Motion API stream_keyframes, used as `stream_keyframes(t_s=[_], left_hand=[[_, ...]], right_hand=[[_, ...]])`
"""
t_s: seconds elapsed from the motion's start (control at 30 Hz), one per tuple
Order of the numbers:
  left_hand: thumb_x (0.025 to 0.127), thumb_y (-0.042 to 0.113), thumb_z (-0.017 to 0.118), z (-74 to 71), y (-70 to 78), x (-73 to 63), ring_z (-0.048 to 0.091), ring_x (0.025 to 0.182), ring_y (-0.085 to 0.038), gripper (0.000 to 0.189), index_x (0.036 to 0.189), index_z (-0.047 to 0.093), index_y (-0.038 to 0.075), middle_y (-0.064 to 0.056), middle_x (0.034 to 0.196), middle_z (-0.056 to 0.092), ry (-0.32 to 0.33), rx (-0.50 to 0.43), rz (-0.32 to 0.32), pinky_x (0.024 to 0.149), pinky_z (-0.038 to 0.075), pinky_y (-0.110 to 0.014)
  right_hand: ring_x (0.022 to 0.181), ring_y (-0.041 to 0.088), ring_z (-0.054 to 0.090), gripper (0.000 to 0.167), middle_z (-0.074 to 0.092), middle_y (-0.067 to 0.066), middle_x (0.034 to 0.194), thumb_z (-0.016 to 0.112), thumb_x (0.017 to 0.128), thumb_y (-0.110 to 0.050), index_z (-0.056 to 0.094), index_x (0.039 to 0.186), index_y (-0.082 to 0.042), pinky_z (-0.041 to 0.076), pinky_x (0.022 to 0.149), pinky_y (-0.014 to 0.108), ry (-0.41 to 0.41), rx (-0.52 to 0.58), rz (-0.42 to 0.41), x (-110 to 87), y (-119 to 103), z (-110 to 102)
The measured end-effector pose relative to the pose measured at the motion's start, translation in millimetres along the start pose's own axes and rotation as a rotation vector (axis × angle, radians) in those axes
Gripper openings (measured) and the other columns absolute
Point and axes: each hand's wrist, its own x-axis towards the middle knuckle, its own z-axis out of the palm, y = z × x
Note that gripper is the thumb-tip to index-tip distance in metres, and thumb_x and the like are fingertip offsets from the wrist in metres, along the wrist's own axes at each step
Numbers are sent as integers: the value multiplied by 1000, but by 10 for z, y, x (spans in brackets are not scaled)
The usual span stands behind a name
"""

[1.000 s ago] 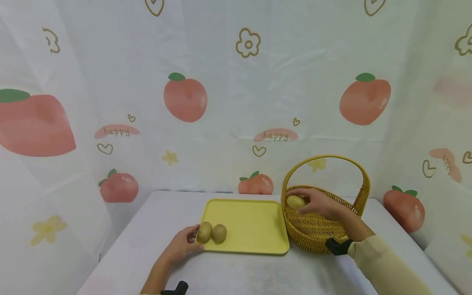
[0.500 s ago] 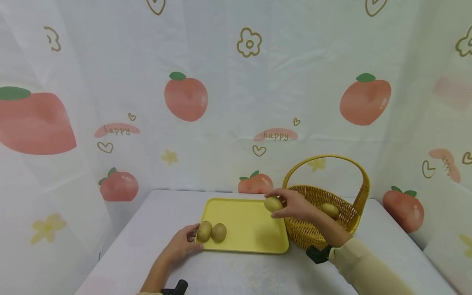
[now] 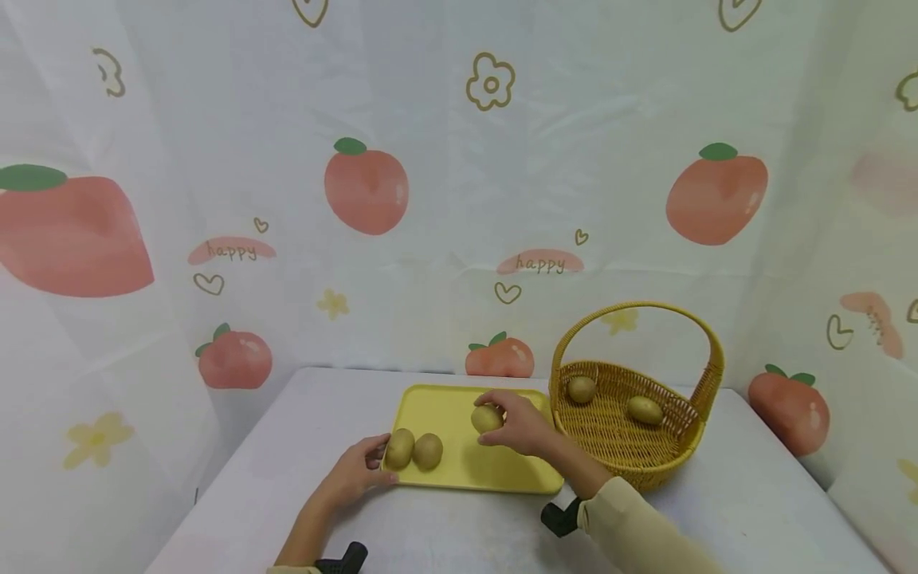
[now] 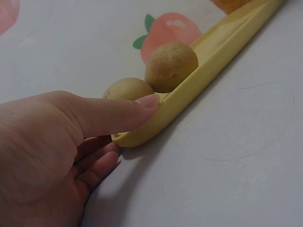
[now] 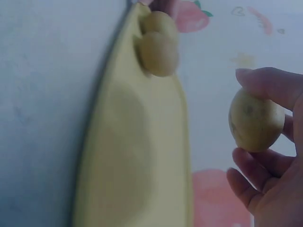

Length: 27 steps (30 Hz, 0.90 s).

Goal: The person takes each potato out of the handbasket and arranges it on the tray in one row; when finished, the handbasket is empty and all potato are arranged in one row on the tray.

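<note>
"What does the right hand (image 3: 522,426) have?"

"A potato (image 5: 255,120), pinched between thumb and fingers and held in the air above the yellow tray (image 3: 469,472), apart from it."

"How does that potato look?"

"Egg-shaped and smooth, a pale yellow-brown, with a greyish spot on its face and a darker mark along one edge."

"And the left hand (image 3: 356,470)?"

"It grips the tray's near left corner, the thumb laid along the rim. Just beside it sit an outer potato (image 3: 399,449) and an inner potato (image 3: 428,451), side by side on the tray. The inner one is rounder, its skin brown and specked. The tray lies on a white table (image 3: 445,530)."

"What about the basket (image 3: 624,446)?"

"It is golden wicker with a tall handle, standing at the tray's right end. Inside are a roundish potato (image 3: 581,390) near the left wall and, well apart, a longer potato (image 3: 645,410) to the right."

"What is hard to make out?"

"In the left wrist view the thumb covers part of the outer potato, the tray hides some left fingertips, and only a scrap of basket shows. The right wrist view blurs the tray and cuts off its lower end."
</note>
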Motion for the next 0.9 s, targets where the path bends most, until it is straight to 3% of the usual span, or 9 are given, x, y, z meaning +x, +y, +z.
stream_keyframes(t_s=[0.23, 0.47, 0.7, 0.9], left_hand=[[71, 15, 86, 2, 15, 7, 60, 104, -31, 80, 138, 47, -7, -19, 122, 61, 4, 0, -2, 92, 49, -47], [70, 14, 86, 6, 29, -1, 60, 104, -30, 80, 138, 48, -7, -17, 121, 61, 5, -5, -6, 92, 49, -47], [71, 13, 86, 4, 41, -12, 60, 104, -30, 79, 138, 47, -7, -17, 121, 61, -1, -8, 1, 91, 49, -46], [71, 13, 86, -3, 42, -11, 60, 105, -31, 79, 138, 48, -6, -19, 122, 60, 7, -7, -2, 92, 49, -47]], right_hand=[[82, 16, 50, 48, 57, -2, 94, 85, 70, -15, 64, 113, -9, 45, 70, 31, -6, -9, 64, 58, 108, 413], [83, 16, 48, 45, 56, -4, 90, 84, 68, -16, 65, 108, -11, 44, 72, 30, 1, -48, 71, 81, 134, 696], [85, 16, 48, 48, 55, -4, 90, 86, 67, -25, 64, 108, -14, 43, 71, 30, 2, -95, 145, 84, 130, 829], [90, 19, 49, 56, 55, -1, 94, 86, 70, -32, 63, 116, -13, 45, 74, 32, -18, -113, 147, 74, 108, 812]])
